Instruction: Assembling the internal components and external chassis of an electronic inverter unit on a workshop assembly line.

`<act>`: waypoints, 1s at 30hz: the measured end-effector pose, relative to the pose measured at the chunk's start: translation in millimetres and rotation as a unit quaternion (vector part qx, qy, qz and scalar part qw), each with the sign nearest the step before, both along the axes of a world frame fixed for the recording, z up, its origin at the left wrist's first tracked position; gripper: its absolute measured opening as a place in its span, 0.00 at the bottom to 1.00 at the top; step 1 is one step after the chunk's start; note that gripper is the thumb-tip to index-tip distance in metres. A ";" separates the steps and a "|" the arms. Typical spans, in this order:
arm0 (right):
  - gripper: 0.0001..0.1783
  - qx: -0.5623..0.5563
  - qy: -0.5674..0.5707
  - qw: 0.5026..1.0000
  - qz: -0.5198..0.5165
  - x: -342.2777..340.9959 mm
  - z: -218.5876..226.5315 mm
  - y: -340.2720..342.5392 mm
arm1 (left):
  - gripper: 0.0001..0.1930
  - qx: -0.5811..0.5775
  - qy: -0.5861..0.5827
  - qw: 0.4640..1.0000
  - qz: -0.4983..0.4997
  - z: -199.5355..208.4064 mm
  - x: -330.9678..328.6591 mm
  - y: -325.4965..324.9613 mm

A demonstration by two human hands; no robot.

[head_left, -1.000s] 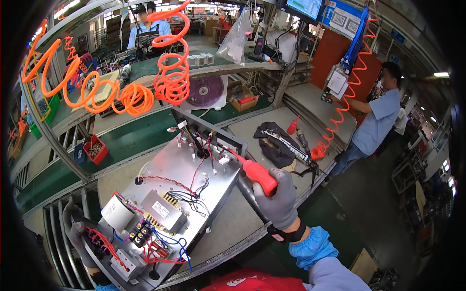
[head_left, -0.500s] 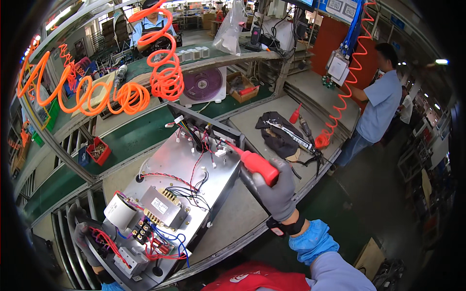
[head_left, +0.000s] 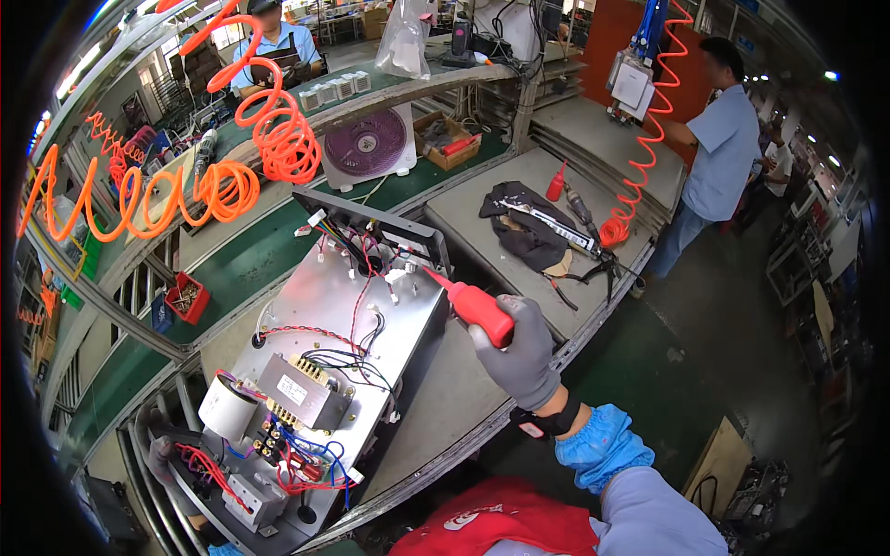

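Note:
My right hand point(head_left: 521, 350), in a grey glove, is closed round a red squeeze bottle point(head_left: 482, 313). The bottle's thin nozzle points to the far left, its tip by the white connectors point(head_left: 400, 276) near the far end of a metal chassis point(head_left: 371, 320). A black panel point(head_left: 371, 227) stands upright at that end. On the chassis sit a transformer point(head_left: 295, 393), a white cylinder-shaped capacitor point(head_left: 225, 408) and bundles of coloured wires. At the near left end, my gloved left hand point(head_left: 161, 461) grips the chassis's dark end panel, partly hidden behind it.
Right of the chassis lie a dark cloth point(head_left: 524, 227), a second red bottle point(head_left: 556, 183) and a power screwdriver point(head_left: 581, 211). A red bin of screws point(head_left: 188, 298) stands left. Orange coiled hoses point(head_left: 222, 190) hang at the upper left. One person point(head_left: 723, 139) stands at right, another point(head_left: 278, 51) behind the bench.
The view has shifted, so the scene sits a little further left and higher. My right hand still holds the bottle, its nozzle near the same connectors. My left hand stays at the end panel.

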State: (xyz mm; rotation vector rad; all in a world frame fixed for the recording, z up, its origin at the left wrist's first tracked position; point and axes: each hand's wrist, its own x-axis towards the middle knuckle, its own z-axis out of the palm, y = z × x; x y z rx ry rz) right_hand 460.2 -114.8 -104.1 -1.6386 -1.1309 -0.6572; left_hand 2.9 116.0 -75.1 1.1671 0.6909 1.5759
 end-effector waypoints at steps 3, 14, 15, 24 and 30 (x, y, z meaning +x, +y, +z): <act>0.26 -0.009 -0.003 1.000 0.001 1.9 -1.6 5.3 | 0.36 0.002 0.002 1.000 0.002 1.1 -0.2 2.1; 0.26 -0.019 -0.009 1.000 -0.005 0.1 -4.0 14.4 | 0.37 -0.007 0.000 1.000 0.010 -2.4 -3.8 -4.0; 0.26 -0.021 -0.008 1.000 -0.008 -0.1 -3.6 13.8 | 0.37 -0.008 0.002 1.000 0.011 -3.0 -3.8 -4.2; 0.26 -0.022 -0.013 1.000 -0.008 -0.1 -2.0 14.5 | 0.37 -0.007 0.000 1.000 0.015 -6.8 -6.9 -1.7; 0.27 -0.029 -0.024 0.999 -0.004 2.2 -5.4 16.2 | 0.38 0.002 -0.008 1.000 0.015 -10.4 -7.8 5.1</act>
